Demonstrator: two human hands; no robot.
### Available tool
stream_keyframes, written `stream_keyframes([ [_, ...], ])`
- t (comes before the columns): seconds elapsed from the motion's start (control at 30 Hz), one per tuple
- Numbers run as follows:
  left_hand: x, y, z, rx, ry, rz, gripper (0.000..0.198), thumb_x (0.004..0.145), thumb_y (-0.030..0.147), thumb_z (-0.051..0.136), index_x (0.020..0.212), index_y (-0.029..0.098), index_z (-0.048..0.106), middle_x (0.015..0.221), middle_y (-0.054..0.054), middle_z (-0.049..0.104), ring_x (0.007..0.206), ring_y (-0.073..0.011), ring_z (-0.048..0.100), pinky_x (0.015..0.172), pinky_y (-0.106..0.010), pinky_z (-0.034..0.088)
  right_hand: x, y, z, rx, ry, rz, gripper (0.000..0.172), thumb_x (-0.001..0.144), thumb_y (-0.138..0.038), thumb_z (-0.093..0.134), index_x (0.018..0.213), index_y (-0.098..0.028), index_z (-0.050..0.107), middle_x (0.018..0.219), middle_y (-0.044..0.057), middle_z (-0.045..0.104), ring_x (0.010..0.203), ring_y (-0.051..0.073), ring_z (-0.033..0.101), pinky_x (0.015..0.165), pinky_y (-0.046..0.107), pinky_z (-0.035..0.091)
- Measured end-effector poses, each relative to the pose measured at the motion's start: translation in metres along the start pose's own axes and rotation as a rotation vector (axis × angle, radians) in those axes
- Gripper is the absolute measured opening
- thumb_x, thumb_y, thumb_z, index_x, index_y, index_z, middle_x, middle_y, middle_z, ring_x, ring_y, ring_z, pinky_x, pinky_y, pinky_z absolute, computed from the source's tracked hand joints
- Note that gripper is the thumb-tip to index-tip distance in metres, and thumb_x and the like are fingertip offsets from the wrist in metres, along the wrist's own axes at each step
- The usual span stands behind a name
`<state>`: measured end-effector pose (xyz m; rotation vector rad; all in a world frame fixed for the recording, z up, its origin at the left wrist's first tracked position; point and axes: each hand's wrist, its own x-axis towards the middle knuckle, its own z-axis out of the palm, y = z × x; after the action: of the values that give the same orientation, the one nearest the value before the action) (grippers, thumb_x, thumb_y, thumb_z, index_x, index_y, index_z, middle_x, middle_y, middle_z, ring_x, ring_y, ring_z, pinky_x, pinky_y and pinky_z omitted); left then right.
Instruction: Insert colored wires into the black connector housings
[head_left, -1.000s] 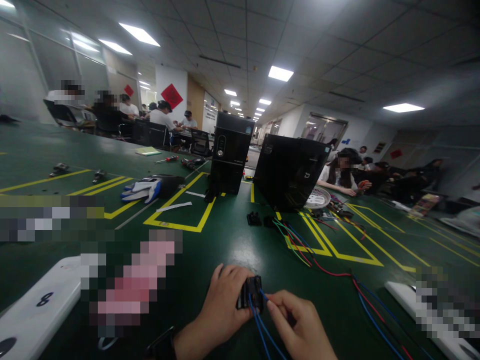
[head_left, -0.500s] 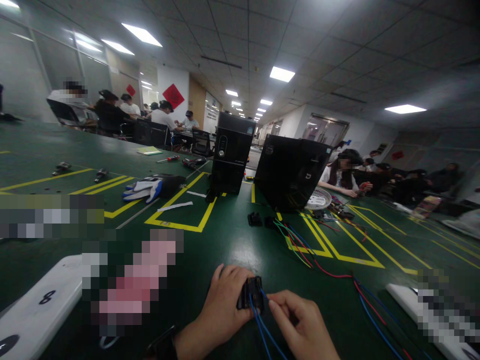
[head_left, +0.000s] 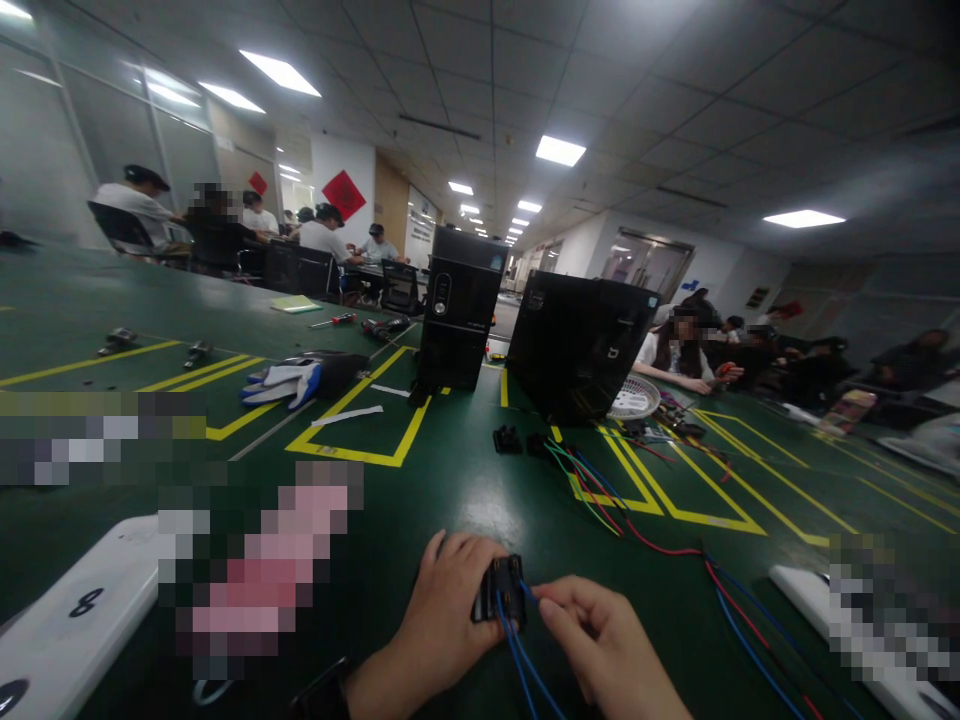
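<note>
In the head view, my left hand is closed round a small black terminal block just above the green table. Two blue wires run from the block's near side down toward the bottom of the view. Pinched between the thumb and forefinger of my right hand is another blue wire, its end at the block's right side. Whether that end sits inside the block I cannot tell. Beyond my hands lie two more black blocks, the right one with coloured wires attached.
Two black computer cases stand at the back. Work gloves lie to the left, with a screwdriver farther off. White numbered panels flank me. Red and blue wires trail on the right. Other people sit at tables beyond.
My right hand has shifted very slightly while still pinching the blue wire at the block's right side. My left hand keeps its hold, and the camera view has moved a little.
</note>
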<state>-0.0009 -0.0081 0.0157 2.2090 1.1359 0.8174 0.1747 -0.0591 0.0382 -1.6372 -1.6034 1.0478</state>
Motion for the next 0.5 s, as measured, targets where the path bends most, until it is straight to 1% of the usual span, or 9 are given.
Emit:
stream_keyframes([
  [0.07,0.0,0.0,0.0,-0.001,0.003,0.005,0.038,0.065,0.029,0.074,0.099,0.028,0.056,0.101,0.001,0.062,0.102,-0.0258,0.051,0.1,-0.048,0.023,-0.001,-0.002,0.001,0.054,-0.033,0.032,0.045,0.082,-0.052,0.046,0.091,-0.011,0.062,0.049,-0.007,0.04,0.036,0.007,0.03,0.036,0.02,0.021],
  [0.1,0.0,0.0,-0.001,-0.004,0.008,0.005,0.037,0.066,0.029,0.074,0.099,0.028,0.056,0.101,0.001,0.062,0.102,-0.0257,0.051,0.1,-0.048,0.024,-0.001,-0.002,0.001,0.055,-0.034,0.026,0.044,0.083,-0.052,0.046,0.091,-0.011,0.062,0.049,-0.007,0.039,0.036,0.007,0.03,0.036,0.02,0.021],
  [0.23,0.0,0.0,0.0,-0.015,0.016,-0.004,0.037,0.065,0.03,0.075,0.097,0.027,0.057,0.1,0.001,0.062,0.102,-0.0259,0.051,0.101,-0.048,0.023,0.001,0.006,0.0,-0.059,0.058,-0.078,0.037,0.084,-0.042,0.05,0.099,-0.011,0.063,0.051,-0.007,0.037,0.045,0.009,0.034,0.044,0.02,0.027],
  [0.27,0.0,0.0,0.0,-0.017,0.016,-0.005,0.037,0.065,0.03,0.075,0.097,0.027,0.057,0.1,0.001,0.062,0.102,-0.0259,0.051,0.101,-0.048,0.023,0.002,0.008,0.0,-0.095,0.058,-0.093,0.035,0.083,-0.04,0.051,0.099,-0.011,0.064,0.052,-0.006,0.037,0.047,0.009,0.036,0.046,0.021,0.028],
  [0.33,0.0,0.0,0.0,-0.02,0.017,-0.004,0.036,0.066,0.032,0.074,0.097,0.028,0.057,0.1,0.001,0.062,0.102,-0.0258,0.051,0.101,-0.048,0.022,0.004,0.01,-0.001,-0.128,0.017,-0.104,0.032,0.083,-0.039,0.051,0.088,-0.011,0.068,0.053,-0.005,0.04,0.05,0.01,0.036,0.047,0.021,0.028],
  [0.4,0.0,0.0,0.001,-0.023,0.023,-0.002,0.036,0.066,0.033,0.074,0.097,0.028,0.057,0.1,0.002,0.063,0.101,-0.0254,0.051,0.101,-0.048,0.022,0.005,0.01,-0.001,-0.084,-0.038,-0.094,0.036,0.084,-0.043,0.05,0.076,-0.012,0.068,0.051,-0.004,0.04,0.048,0.009,0.034,0.045,0.021,0.026],
  [0.43,0.0,-0.001,0.001,-0.024,0.026,0.0,0.036,0.066,0.033,0.074,0.097,0.028,0.057,0.1,0.002,0.063,0.101,-0.0253,0.051,0.1,-0.048,0.022,0.005,0.009,0.0,-0.041,-0.054,-0.079,0.039,0.084,-0.046,0.049,0.075,-0.012,0.067,0.05,-0.005,0.039,0.045,0.008,0.032,0.043,0.02,0.024],
  [0.5,0.0,-0.001,0.001,-0.025,0.029,0.002,0.037,0.065,0.032,0.075,0.097,0.028,0.057,0.099,0.002,0.062,0.1,-0.025,0.052,0.1,-0.047,0.023,0.004,0.006,0.001,0.057,-0.073,-0.021,0.044,0.083,-0.052,0.048,0.08,-0.013,0.066,0.046,-0.007,0.036,0.039,0.007,0.028,0.038,0.019,0.02],
])
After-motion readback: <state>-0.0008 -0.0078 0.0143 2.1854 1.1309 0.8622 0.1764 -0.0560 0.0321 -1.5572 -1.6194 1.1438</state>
